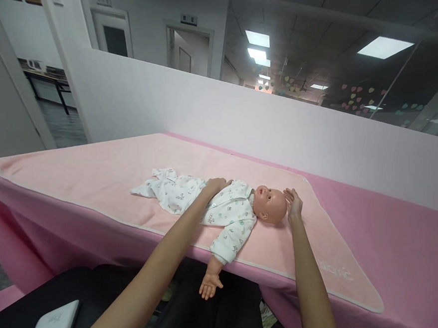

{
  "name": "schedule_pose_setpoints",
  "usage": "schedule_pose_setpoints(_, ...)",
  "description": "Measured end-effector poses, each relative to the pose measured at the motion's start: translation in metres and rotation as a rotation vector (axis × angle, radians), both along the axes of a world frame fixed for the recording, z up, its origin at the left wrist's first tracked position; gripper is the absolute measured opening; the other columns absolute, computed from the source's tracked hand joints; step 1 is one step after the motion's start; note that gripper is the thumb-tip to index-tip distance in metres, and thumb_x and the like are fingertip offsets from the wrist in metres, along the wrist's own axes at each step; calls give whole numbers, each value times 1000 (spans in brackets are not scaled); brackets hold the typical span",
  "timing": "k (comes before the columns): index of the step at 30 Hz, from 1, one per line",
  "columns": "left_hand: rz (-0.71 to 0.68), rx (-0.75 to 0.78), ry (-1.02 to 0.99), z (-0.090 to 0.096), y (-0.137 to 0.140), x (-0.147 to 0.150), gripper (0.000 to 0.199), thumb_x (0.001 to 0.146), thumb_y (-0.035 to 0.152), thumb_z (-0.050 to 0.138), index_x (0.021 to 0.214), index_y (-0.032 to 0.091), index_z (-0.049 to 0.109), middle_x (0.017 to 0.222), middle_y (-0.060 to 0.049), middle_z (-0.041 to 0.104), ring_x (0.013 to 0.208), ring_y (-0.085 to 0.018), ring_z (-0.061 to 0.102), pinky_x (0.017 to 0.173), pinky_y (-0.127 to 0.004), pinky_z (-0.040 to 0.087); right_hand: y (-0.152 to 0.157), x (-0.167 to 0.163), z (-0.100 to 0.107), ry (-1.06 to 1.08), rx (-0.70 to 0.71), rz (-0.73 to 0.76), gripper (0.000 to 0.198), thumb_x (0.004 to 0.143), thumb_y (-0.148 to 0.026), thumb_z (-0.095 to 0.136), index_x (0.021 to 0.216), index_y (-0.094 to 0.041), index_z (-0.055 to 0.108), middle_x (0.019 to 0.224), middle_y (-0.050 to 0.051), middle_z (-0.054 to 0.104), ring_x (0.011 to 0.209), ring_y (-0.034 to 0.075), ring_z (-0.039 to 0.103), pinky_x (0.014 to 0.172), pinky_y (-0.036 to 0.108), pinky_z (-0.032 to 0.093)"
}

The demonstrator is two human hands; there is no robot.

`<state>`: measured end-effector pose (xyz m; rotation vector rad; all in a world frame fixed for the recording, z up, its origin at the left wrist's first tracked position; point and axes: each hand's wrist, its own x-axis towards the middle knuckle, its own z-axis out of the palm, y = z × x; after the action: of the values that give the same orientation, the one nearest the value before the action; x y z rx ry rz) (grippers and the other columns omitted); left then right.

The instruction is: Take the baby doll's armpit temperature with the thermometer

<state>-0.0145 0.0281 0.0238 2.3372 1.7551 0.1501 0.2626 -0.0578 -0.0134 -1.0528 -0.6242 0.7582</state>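
A baby doll (270,205) lies on its back on a peach blanket (106,171), its head toward the right. It wears a white printed baby outfit (223,207) with loose, flat leg ends. My left hand (217,185) rests across the doll's torso, fingers lying on the cloth and partly hidden. Beside the crown of the doll's head is my right hand (294,204), open with its fingers stretched; whether it touches the head I cannot tell. One doll arm hangs over the table's front edge, its hand (210,286) palm up.
A pink cloth (380,220) covers the table under the blanket. Behind it runs a low white wall (245,113) with glass above. A white flat object (58,317) lies on something black at lower left. A dark table (48,79) stands beyond the doorway.
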Motion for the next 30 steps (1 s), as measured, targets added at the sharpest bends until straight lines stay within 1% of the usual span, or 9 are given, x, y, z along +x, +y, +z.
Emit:
schedule_pose_setpoints(5,11,8,-1,1,-3,1,62,84,54,14,102,16,59,108,-12,63,99,-26,58,85,-36,40,2,5,-3,-31,3,-35,30,70,-45,53,83,-19,62,85,3,68,89,18,62,78,29,47)
schedule_pose_setpoints(7,16,7,-1,1,-2,1,62,84,55,14,103,16,59,109,-12,62,99,-26,57,84,-35,41,2,-1,-3,-56,-8,49,30,68,-45,56,80,-18,64,81,4,69,86,20,63,76,31,49)
schedule_pose_setpoints(11,14,9,2,2,-2,1,63,84,56,14,103,16,59,112,-13,60,101,-27,56,84,-36,41,1,-15,-4,-100,-41,343,38,70,-51,55,77,-15,65,77,7,69,79,24,64,72,35,51)
schedule_pose_setpoints(13,11,13,1,3,-3,1,63,84,55,14,103,16,59,112,-12,60,101,-27,56,84,-36,40,1,-17,-4,-84,-31,387,39,70,-53,54,77,-16,65,78,7,69,78,24,64,72,36,51)
schedule_pose_setpoints(15,12,14,-1,4,-6,1,62,84,55,13,102,16,59,111,-12,61,99,-26,57,84,-36,40,1,-14,-4,-63,-8,335,37,68,-52,57,79,-17,64,81,5,69,80,23,64,74,36,51)
schedule_pose_setpoints(20,15,13,-10,8,-14,0,62,85,55,14,98,16,60,106,-11,64,96,-25,58,84,-35,41,4,-2,-3,-53,46,98,37,69,-50,55,90,-20,61,97,4,66,96,19,60,83,32,47)
schedule_pose_setpoints(23,11,10,-24,10,-19,0,64,84,57,13,95,17,61,104,-11,64,96,-25,59,83,-35,41,3,-3,-3,-71,94,48,40,71,-50,53,101,-24,58,107,1,63,101,16,58,86,31,46)
schedule_pose_setpoints(25,12,9,-29,11,-21,0,65,84,59,13,94,17,61,103,-11,65,96,-25,58,83,-35,41,1,-7,-2,-101,85,103,41,70,-50,55,100,-23,59,104,1,64,99,17,58,84,31,47)
schedule_pose_setpoints(30,17,11,-35,12,-23,0,65,84,60,13,96,17,60,104,-11,64,97,-25,58,84,-35,41,-5,-12,0,-161,-45,397,41,68,-53,58,79,-15,66,82,7,69,88,25,63,77,34,50)
